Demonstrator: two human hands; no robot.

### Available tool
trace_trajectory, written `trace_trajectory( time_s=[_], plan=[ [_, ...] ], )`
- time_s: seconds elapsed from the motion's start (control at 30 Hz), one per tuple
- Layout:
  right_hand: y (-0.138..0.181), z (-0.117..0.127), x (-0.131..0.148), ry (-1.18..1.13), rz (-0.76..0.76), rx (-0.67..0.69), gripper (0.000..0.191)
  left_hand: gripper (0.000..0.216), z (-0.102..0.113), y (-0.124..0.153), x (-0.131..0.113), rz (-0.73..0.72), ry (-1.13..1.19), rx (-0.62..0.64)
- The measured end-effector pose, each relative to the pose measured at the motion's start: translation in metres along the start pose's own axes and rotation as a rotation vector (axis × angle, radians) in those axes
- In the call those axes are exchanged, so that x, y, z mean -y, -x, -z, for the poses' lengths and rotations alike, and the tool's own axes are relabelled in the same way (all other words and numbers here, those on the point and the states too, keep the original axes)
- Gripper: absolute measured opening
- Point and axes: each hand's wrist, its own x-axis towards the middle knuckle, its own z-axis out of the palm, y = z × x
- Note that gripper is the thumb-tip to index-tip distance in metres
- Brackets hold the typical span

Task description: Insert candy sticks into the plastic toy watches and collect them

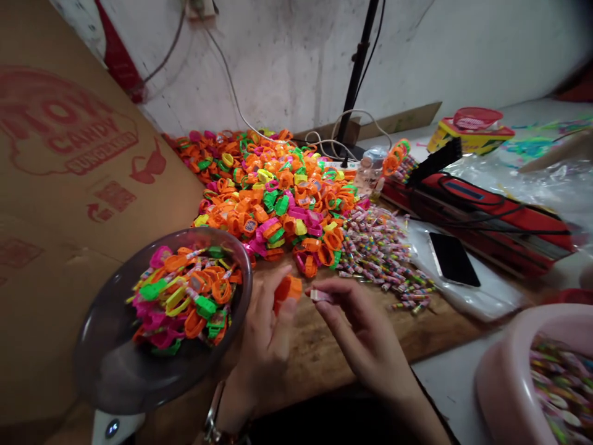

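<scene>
My left hand is closed around an orange plastic toy watch above the wooden tabletop. Just to its right, my right hand pinches a small wrapped candy roll, its pale end pointing toward the watch; the two are apart. Behind my hands lies a big heap of toy watches in orange, pink, green and yellow. A pile of wrapped candy rolls spreads beside that heap. On the left, a dark bowl holds toy watches mixed with candy rolls.
A large cardboard box stands at the left. On the right lie a phone on plastic bags, a red sealing machine and a pink tub of wrapped candies. A black pole, cables and a yellow box are farther back.
</scene>
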Motion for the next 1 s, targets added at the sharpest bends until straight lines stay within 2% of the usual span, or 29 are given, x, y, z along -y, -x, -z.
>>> trace_trajectory(
  time_s=[0.1, 0.23, 0.47, 0.63, 0.77, 0.87, 1.0],
  plan=[
    [0.003, -0.001, 0.010, 0.094, 0.125, -0.002, 0.020, 0.040, 0.009, 0.005, -0.003, -0.165, -0.104, 0.018],
    [0.003, 0.000, 0.020, 0.185, 0.221, 0.054, 0.021, 0.035, 0.019, 0.006, -0.007, -0.346, -0.195, 0.046],
    [0.008, -0.002, 0.027, 0.340, 0.366, 0.041, 0.031, 0.030, 0.036, 0.005, -0.021, -0.459, -0.263, 0.033],
    [0.014, -0.003, 0.027, 0.518, 0.469, 0.125, 0.033, 0.028, 0.045, 0.004, -0.029, -0.479, -0.268, 0.022],
    [0.014, -0.003, 0.031, 0.784, 0.589, 0.168, 0.022, 0.023, 0.046, 0.012, -0.026, -0.381, -0.205, 0.044],
    [0.014, -0.005, 0.031, 0.862, 0.664, 0.232, 0.024, 0.018, 0.045, 0.024, -0.015, -0.185, -0.103, 0.115],
    [0.023, -0.013, 0.018, 0.862, 0.675, 0.334, 0.031, 0.021, 0.047, 0.038, 0.003, 0.114, -0.003, 0.305]
  ],
)
